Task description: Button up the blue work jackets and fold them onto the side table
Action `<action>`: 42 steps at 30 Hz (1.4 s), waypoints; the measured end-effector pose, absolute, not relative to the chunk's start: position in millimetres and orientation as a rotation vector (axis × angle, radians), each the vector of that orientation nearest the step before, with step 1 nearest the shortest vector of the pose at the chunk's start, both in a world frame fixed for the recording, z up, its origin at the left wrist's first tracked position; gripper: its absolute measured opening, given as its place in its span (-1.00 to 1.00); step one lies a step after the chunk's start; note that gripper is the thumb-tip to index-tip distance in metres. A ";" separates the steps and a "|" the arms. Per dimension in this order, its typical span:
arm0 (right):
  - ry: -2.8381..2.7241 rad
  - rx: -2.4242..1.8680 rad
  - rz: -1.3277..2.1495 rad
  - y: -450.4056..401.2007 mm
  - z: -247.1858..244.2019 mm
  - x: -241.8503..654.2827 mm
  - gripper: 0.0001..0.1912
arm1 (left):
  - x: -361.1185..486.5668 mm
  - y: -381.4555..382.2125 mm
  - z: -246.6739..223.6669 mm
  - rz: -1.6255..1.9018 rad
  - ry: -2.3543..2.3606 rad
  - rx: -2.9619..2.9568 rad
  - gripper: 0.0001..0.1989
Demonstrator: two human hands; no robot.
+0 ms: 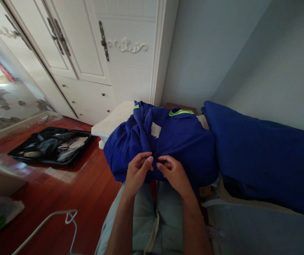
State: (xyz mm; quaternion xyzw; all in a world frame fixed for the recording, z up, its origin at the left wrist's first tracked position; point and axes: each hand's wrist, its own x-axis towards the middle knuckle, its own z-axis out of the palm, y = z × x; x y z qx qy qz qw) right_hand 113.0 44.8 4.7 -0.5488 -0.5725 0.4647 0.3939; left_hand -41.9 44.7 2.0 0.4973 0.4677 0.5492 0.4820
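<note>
A blue work jacket with yellow-green reflective strips lies bunched over a white piece of furniture, close in front of my legs. A whitish patch shows through the gap in its front. At the jacket's near middle, my left hand is closed, thumb and fingers pinching at the cloth along the front opening. Just across from it, my right hand pinches the facing side of the same opening. The fingertips of both hands are a short way apart. Any button or small fastener between them is too small to make out.
A large blue cushion or folded bedding lies to the right. Beyond the jacket stands a white wardrobe. An open black suitcase filled with things rests on the red wooden floor at left. A white cable runs nearby.
</note>
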 end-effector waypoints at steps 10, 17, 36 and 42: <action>-1.563 -1.342 0.690 72.5 35.6 106.3 -0.60 | -45.2 61.2 -5.5 1.662 1.636 1.464 -0.65; -1.838 -1.612 0.448 140.0 33.4 107.9 -0.65 | -53.8 112.9 15.1 1.406 1.806 1.674 -0.52; -1.434 -0.976 0.898 137.3 15.3 121.1 -0.74 | -34.3 127.8 15.0 1.621 1.172 1.064 -0.68; -1.282 -0.894 1.059 136.9 0.4 121.0 -0.63 | -21.8 128.9 15.3 1.595 1.040 1.176 -0.66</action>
